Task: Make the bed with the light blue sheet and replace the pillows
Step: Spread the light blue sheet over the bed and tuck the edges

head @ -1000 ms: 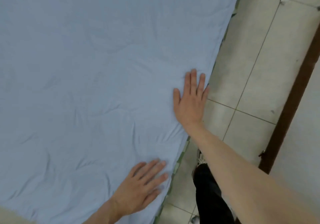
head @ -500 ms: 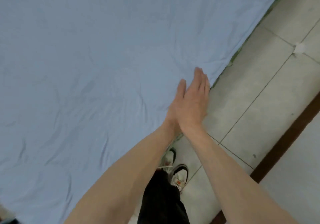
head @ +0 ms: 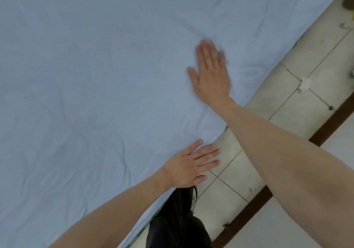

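As the light blue sheet [head: 95, 75] lay spread across the bed right up to its edge by the tiled floor [head: 287, 98], a person pressed both palms flat on it, gripping nothing. The right hand [head: 211, 75], fingers straight and blurred, rested further in; the left hand [head: 191, 165] lay at the edge. Creases remained to smooth, and no pillows were in view, so replacing them seemingly lay ahead
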The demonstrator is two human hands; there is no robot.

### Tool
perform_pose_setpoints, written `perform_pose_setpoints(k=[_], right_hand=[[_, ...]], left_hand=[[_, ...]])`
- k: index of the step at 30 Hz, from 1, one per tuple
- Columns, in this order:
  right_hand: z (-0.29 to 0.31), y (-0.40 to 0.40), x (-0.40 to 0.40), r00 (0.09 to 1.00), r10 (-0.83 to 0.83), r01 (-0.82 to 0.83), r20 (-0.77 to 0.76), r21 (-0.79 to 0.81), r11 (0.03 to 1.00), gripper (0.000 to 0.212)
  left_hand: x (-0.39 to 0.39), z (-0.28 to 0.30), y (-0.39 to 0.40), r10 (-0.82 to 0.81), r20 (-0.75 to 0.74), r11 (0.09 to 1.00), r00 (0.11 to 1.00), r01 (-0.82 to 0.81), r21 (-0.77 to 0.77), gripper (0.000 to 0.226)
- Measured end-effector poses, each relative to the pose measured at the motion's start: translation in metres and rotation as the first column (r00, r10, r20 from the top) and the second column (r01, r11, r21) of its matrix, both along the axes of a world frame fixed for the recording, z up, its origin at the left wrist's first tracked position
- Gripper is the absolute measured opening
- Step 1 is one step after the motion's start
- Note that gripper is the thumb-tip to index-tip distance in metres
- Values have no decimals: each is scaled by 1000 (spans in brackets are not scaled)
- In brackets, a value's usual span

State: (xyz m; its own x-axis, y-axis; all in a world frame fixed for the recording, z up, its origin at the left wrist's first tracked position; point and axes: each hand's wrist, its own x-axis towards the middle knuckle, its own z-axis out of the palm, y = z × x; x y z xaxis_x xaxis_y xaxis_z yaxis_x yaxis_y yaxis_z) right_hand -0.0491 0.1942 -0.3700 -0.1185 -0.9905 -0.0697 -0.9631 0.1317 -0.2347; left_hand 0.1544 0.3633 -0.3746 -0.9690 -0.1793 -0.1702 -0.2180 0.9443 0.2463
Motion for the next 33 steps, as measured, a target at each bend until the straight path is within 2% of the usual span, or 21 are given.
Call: perform_pose_setpoints(k=[2, 3, 4, 5, 7, 8, 10, 11, 15, 17, 18, 20, 23, 25, 26, 27, 28, 29, 30, 32, 33], right_hand=[[-2, 33, -49, 937, -340, 335, 79, 70, 940, 71], [-3, 22, -102, 894, -440, 427, 79, 138, 893, 72], [1, 18, -132, 878, -477, 467, 44, 144, 873, 71], [0, 31, -132, 879, -476, 463, 34, 180, 868, 70], [-8, 39, -121, 885, -456, 434, 91, 191, 881, 69], [-10, 42, -105, 885, -456, 429, 97, 212, 878, 68], [-5, 50, -88, 884, -452, 413, 117, 259, 873, 68], [-4, 55, -90, 883, -458, 420, 104, 262, 869, 68], [12, 55, -111, 930, -346, 311, 126, 236, 921, 68], [20, 50, -129, 925, -293, 245, 242, 213, 946, 65], [23, 41, -145, 918, -264, 221, 296, 172, 960, 64], [37, 6, -183, 896, -256, 245, 363, 78, 966, 62], [62, -66, -243, 849, -298, 330, 436, 3, 944, 60], [78, -128, -264, 716, -380, 377, 586, 134, 917, 56], [82, -165, -275, 689, -401, 355, 604, 201, 913, 56], [85, -193, -279, 795, -360, 316, 489, 174, 933, 58], [80, -230, -291, 908, -225, 195, 354, 119, 974, 61], [79, -257, -289, 972, -11, -6, 234, 72, 997, 64], [79, -272, -273, 969, 166, -180, 183, 64, 982, 65], [70, -303, -260, 873, 463, -479, 153, 89, 873, 68], [58, -316, -264, 818, 560, -574, 131, 123, 809, 68]], left_hand=[[6, 8, 9, -9, -33, 996, 999, 11, 86, 58], [-36, 8, -19, 31, -105, 987, 994, -14, 162, 57], [-56, 14, -44, 97, -124, 979, 988, -72, 189, 57], [-50, 17, -54, 169, -156, 979, 973, -148, 139, 58], [-37, 11, -93, 415, -132, 910, 900, -408, 78, 61], [-25, 7, -117, 572, -76, 820, 817, -568, 64, 63], [-14, 4, -168, 835, 35, 548, 549, -836, 24, 66], [-16, 1, -195, 908, 65, 416, 414, -909, -23, 68], [-82, -4, -285, 999, 48, 29, 25, -997, -76, 73], [-136, -7, -317, 995, 8, -97, -98, -992, -86, 79], [-166, -7, -335, 994, -8, -108, -107, -991, -83, 81], [-232, -7, -367, 1000, -20, -17, -15, -995, -97, 80], [-340, -4, -380, 962, -61, 264, 265, -964, -28, 71], [-414, 3, -377, 899, -103, 437, 425, -881, 182, 58], [-446, 5, -381, 868, -107, 497, 485, -837, 229, 56], [-469, 5, -380, 855, -98, 519, 510, -830, 205, 56], [-501, 5, -393, 840, -79, 542, 537, -834, 102, 63], [-521, 5, -399, 825, -63, 564, 561, -825, 36, 71], [-527, 7, -399, 816, -52, 577, 576, -817, 7, 73], [-547, 5, -406, 776, -81, 625, 625, -780, -37, 70], [-558, 3, -414, 767, -99, 634, 634, -773, -32, 70]])
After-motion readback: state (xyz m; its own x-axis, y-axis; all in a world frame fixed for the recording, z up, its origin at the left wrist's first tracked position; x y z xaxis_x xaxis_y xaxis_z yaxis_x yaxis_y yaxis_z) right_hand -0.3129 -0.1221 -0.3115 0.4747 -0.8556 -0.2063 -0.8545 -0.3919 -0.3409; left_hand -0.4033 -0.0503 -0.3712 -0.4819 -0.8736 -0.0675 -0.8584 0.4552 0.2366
